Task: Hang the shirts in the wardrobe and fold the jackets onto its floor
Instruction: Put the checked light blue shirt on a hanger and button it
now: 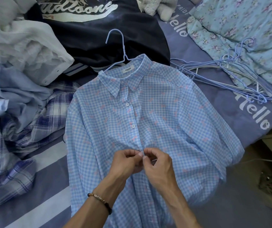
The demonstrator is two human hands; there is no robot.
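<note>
A light blue gingham shirt (161,116) with small pink marks lies flat on the bed, front up, its upper buttons fastened. A blue wire hanger (122,48) sits inside its collar, with the hook pointing away from me. My left hand (126,162) and my right hand (156,165) meet at the shirt's front placket, low on the chest. Both pinch the fabric edges there, fingertips almost touching. A dark navy jacket (99,28) with white lettering lies beyond the collar.
A pile of white, pale blue and plaid garments (21,99) lies at the left. Several spare blue hangers (234,78) lie to the right on the blue bedsheet (227,102). A floral quilt (240,30) is at the far right. The bed's edge and floor show at lower right.
</note>
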